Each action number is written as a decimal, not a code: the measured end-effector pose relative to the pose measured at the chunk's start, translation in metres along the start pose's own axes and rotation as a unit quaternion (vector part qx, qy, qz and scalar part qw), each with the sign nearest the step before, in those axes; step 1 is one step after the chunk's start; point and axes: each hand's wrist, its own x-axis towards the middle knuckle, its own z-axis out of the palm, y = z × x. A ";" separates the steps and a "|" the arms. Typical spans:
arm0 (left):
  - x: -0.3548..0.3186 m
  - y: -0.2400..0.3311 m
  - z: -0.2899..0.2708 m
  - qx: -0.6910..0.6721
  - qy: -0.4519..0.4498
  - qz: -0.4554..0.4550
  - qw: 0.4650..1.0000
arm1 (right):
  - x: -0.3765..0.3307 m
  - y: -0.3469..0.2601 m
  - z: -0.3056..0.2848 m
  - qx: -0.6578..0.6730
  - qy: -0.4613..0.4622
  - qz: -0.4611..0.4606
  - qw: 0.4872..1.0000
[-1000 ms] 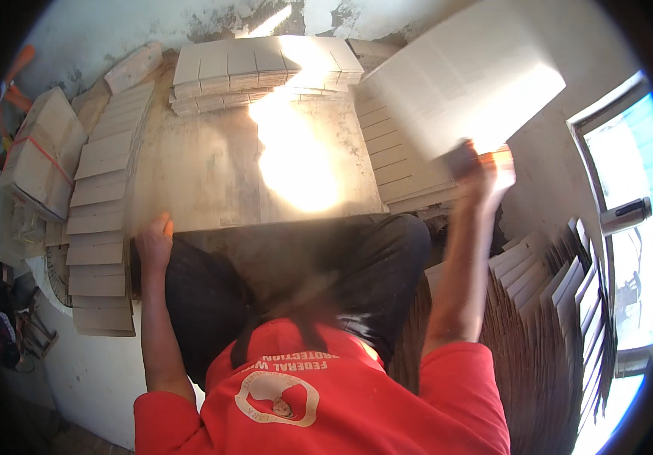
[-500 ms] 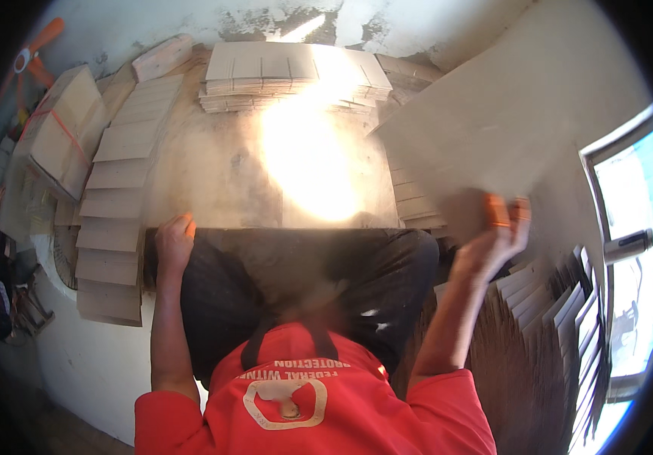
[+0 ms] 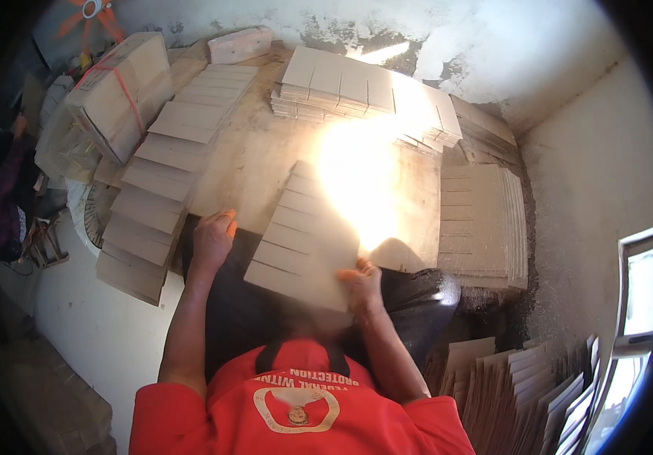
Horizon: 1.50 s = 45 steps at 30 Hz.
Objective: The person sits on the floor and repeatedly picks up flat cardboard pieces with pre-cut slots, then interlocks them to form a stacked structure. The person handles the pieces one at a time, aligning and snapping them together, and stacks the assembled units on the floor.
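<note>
The right hand [image 3: 364,292] grips a slotted cardboard sheet [image 3: 296,235] in the head view; raised at right moments earlier, it now slants over the front edge of the worktop [image 3: 254,163], within reach of the left hand [image 3: 213,241], curled closed, apparently empty.

The left hand [image 3: 214,240], fingers curled in, sits left of the slotted cardboard sheet [image 3: 300,239], apart from it; the right hand [image 3: 365,290] pinches its right edge. Left forearm [image 3: 186,326] and right forearm [image 3: 397,347] angle toward it.

We're looking down from the left head fisheye: shirt [image 3: 228,394] nearest, then hands [image 3: 366,292], tabletop [image 3: 254,155], far wall [image 3: 447,30].
</note>
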 end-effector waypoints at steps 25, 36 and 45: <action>0.251 0.139 0.082 -0.065 0.033 0.207 0.976 | 0.166 -0.205 -0.164 -0.167 0.476 -0.384 0.773; 0.357 0.247 0.228 0.016 -0.115 0.252 0.961 | 0.146 -0.183 -0.194 -0.016 0.415 -0.216 0.884; 0.336 0.247 0.244 0.134 -0.101 0.314 0.935 | 0.142 -0.182 -0.199 0.065 0.390 -0.195 0.898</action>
